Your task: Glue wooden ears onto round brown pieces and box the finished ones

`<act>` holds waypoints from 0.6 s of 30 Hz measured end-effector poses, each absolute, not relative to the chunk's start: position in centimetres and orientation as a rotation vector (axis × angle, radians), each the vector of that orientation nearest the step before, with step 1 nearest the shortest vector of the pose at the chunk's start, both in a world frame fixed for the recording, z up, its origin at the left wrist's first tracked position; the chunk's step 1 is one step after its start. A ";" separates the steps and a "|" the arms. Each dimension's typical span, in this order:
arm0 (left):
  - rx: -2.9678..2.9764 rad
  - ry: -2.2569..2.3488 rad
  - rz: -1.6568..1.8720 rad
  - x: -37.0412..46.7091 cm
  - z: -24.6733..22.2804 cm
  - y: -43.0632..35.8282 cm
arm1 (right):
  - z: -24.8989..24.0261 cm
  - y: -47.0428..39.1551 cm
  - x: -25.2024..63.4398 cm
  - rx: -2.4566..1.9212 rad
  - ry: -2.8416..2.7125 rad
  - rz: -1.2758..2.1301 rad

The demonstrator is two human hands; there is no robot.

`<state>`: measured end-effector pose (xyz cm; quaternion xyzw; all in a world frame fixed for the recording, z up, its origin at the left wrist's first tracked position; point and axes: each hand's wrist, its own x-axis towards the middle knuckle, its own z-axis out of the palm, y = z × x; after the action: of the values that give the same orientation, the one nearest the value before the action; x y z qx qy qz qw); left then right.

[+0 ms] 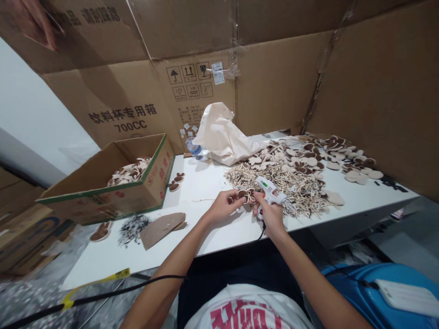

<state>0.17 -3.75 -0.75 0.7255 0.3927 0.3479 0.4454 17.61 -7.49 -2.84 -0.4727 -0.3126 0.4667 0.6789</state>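
Near the table's front edge, my left hand (226, 204) grips a brown felt piece (244, 195) with a cream string bow on it. My right hand (269, 212) is closed around a white glue gun (270, 191), and its fingertips also touch the right side of the brown piece. The gun's nozzle end is hard to make out. Just behind and to the right of my hands lies a heap of cream and dark strings (302, 194). Beyond the strings are many cream and brown felt pieces (291, 155).
An open cardboard box (159, 176) with felt pieces stands at the left. Two small brown pieces (174, 186) lie beside it. Dark scraps (133, 228) and a brown card (161, 229) lie at front left. A bottle (194, 148) and white cloth (222, 135) are behind.
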 end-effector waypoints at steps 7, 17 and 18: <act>1.752 0.925 0.889 0.2 -0.7 -3.8 | -2.5 -7.6 17.8 -1.069 -0.785 1.081; 1.737 0.890 0.841 0.3 0.0 -4.3 | -2.7 -8.1 17.7 -1.094 -0.970 1.095; 1.742 0.892 0.833 0.2 0.0 -4.3 | -2.6 -8.1 17.7 -1.092 -0.962 1.098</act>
<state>0.23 -4.29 0.05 0.7158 0.3666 0.3425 0.4857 17.73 -8.09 -2.61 -0.4732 -0.4173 0.4762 0.6125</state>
